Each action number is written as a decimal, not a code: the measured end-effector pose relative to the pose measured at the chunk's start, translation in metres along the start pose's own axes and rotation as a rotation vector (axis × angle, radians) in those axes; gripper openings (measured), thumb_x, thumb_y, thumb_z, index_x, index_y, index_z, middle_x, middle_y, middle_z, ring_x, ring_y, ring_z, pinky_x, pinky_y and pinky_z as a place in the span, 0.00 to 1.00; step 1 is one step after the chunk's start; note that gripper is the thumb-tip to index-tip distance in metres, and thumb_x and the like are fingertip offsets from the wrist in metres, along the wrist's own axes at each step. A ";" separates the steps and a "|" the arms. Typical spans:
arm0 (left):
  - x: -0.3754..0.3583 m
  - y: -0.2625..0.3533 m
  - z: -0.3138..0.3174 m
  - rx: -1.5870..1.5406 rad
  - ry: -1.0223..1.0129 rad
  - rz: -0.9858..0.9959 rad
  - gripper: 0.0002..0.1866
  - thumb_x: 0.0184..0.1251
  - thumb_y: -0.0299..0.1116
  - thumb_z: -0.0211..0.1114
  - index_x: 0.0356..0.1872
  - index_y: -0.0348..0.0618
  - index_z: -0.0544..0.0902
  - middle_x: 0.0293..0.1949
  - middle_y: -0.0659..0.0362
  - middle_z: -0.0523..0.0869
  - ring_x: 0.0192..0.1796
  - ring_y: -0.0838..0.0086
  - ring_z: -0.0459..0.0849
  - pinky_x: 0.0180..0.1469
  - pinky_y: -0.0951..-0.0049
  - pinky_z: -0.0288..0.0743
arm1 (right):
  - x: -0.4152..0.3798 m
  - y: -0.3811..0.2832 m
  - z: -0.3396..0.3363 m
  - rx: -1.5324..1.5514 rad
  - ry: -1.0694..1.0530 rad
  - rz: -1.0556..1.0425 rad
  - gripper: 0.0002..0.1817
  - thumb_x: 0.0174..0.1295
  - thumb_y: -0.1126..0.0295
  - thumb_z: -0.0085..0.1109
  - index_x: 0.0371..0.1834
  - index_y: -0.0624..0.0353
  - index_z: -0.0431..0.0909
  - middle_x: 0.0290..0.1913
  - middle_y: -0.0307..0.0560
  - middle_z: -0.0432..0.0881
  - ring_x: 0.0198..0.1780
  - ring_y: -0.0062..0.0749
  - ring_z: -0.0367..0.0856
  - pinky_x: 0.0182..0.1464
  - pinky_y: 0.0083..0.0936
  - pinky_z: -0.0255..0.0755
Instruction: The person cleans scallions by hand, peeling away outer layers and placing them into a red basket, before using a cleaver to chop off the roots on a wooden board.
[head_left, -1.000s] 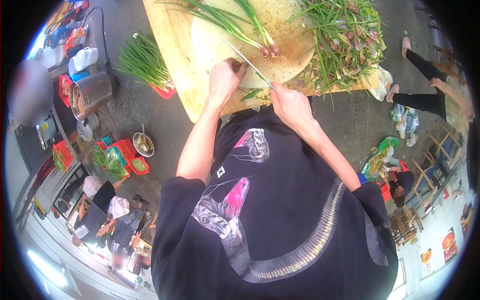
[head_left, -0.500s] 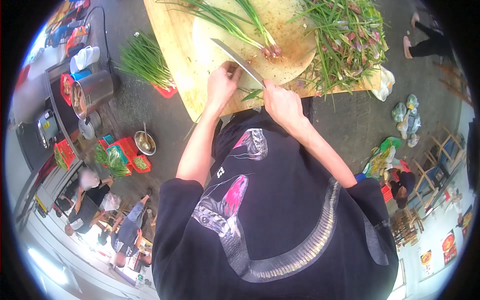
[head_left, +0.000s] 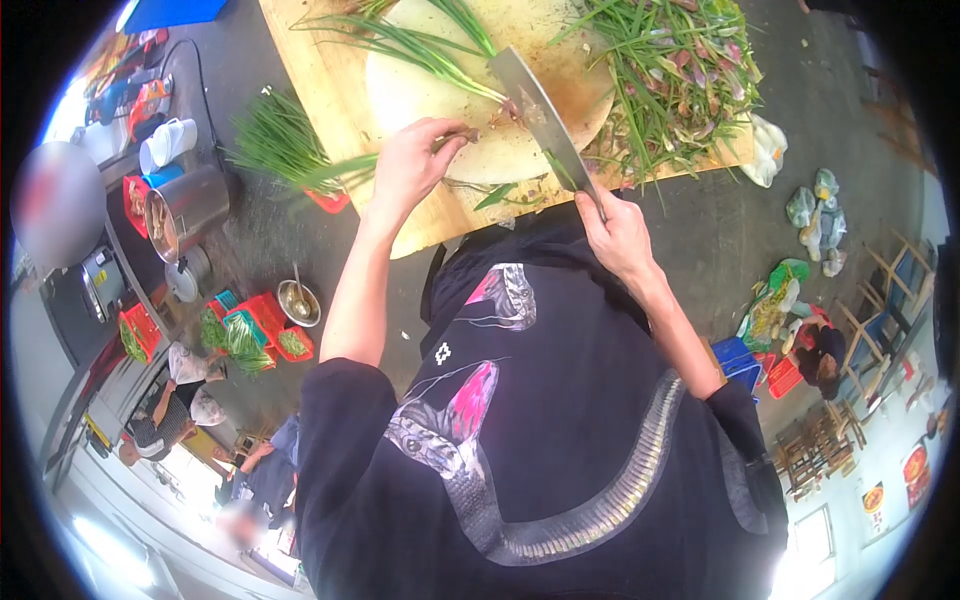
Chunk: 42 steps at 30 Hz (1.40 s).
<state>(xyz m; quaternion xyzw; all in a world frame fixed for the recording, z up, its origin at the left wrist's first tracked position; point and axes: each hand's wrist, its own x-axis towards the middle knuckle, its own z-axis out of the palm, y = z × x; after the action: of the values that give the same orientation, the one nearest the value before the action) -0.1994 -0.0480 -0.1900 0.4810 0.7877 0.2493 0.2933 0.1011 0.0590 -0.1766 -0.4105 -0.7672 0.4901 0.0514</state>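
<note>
My left hand (head_left: 412, 165) is closed around a spring onion (head_left: 352, 166), whose root end pokes out past the fingertips and whose green leaves trail off to the left. The round cutting board (head_left: 395, 90) lies just beyond this hand. My right hand (head_left: 618, 238) grips a cleaver (head_left: 540, 115) by its handle, the broad blade pointing up and left over the board. A bit of green leaf shows against the blade near the handle. More spring onions (head_left: 425, 55) lie on the board, their reddish bulbs partly behind the blade.
A heap of leaf and skin trimmings (head_left: 690, 85) covers the right of the wooden table (head_left: 320, 75). A bunch of spring onions (head_left: 280, 140) stands in a red container at the left. Farther off are a steel pot (head_left: 195, 208), vegetable crates (head_left: 262, 318), bags and other people.
My right hand has moved right with the cleaver, turning the blade's flat side into view. My left hand has shifted left, away from the blade, with the spring onion.
</note>
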 end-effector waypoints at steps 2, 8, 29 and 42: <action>0.005 -0.007 0.009 0.040 -0.050 0.087 0.11 0.69 0.36 0.73 0.49 0.47 0.92 0.45 0.53 0.91 0.48 0.57 0.90 0.51 0.63 0.82 | -0.004 0.006 -0.001 0.048 0.088 -0.043 0.13 0.79 0.64 0.59 0.56 0.61 0.84 0.21 0.56 0.74 0.20 0.37 0.72 0.28 0.35 0.69; 0.003 -0.031 0.031 0.101 0.205 0.275 0.13 0.69 0.30 0.73 0.53 0.45 0.91 0.49 0.53 0.91 0.54 0.56 0.88 0.58 0.60 0.81 | -0.012 0.005 -0.015 0.092 0.081 0.157 0.17 0.78 0.62 0.59 0.61 0.58 0.85 0.28 0.63 0.80 0.25 0.48 0.79 0.34 0.38 0.74; 0.036 0.011 -0.036 0.437 0.255 0.460 0.16 0.75 0.34 0.70 0.61 0.51 0.88 0.39 0.58 0.91 0.40 0.65 0.91 0.50 0.64 0.87 | -0.022 0.000 -0.005 0.085 0.025 0.065 0.15 0.78 0.63 0.59 0.59 0.57 0.84 0.25 0.62 0.77 0.25 0.57 0.78 0.32 0.40 0.73; -0.017 0.006 0.037 -0.050 0.041 -0.007 0.13 0.76 0.39 0.65 0.52 0.51 0.93 0.44 0.55 0.95 0.37 0.59 0.92 0.43 0.63 0.83 | -0.020 -0.008 -0.001 -0.056 -0.064 0.022 0.14 0.77 0.61 0.59 0.56 0.57 0.84 0.30 0.66 0.83 0.36 0.65 0.86 0.36 0.52 0.76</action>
<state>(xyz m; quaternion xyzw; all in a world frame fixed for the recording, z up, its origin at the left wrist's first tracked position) -0.1636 -0.0566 -0.2085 0.4655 0.7887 0.2779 0.2898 0.1095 0.0447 -0.1632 -0.4043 -0.7773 0.4819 0.0103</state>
